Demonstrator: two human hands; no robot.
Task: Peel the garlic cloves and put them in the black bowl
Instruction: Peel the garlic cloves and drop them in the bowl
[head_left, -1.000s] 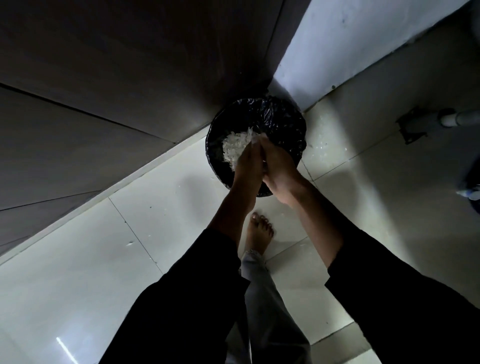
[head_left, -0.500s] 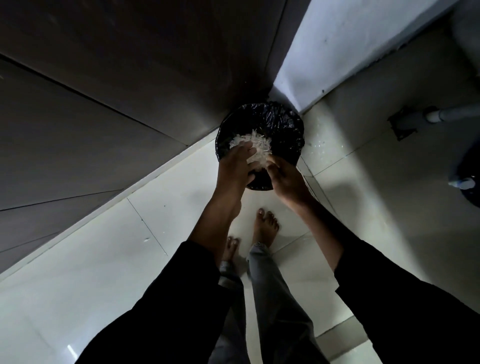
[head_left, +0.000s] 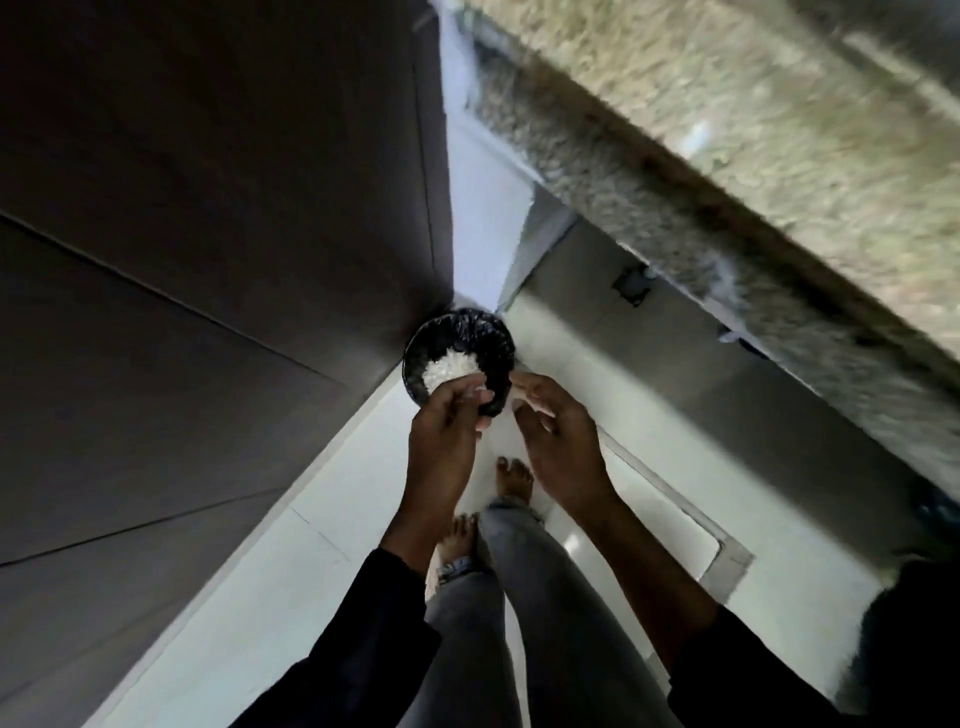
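Observation:
A round bin with a black liner (head_left: 493, 348) stands on the floor in the corner. A heap of white garlic peels (head_left: 448, 368) lies inside it. My left hand (head_left: 444, 431) hovers over the bin's near rim, its fingers curled round a few white scraps of peel at the fingertips. My right hand (head_left: 558, 436) is just right of the bin, apart from the left, fingers relaxed and spread. No garlic cloves or black bowl are in view.
Dark cabinet panels (head_left: 208, 260) fill the left side. A speckled stone counter (head_left: 753, 130), blurred, runs across the upper right. Below are the white tiled floor (head_left: 291, 597), my bare feet (head_left: 514, 478) and a framed floor panel (head_left: 727, 561).
My hands have separated and drawn back from the bin; the clump of peels they held together now lies in it. The view has lifted and the counter has come into sight.

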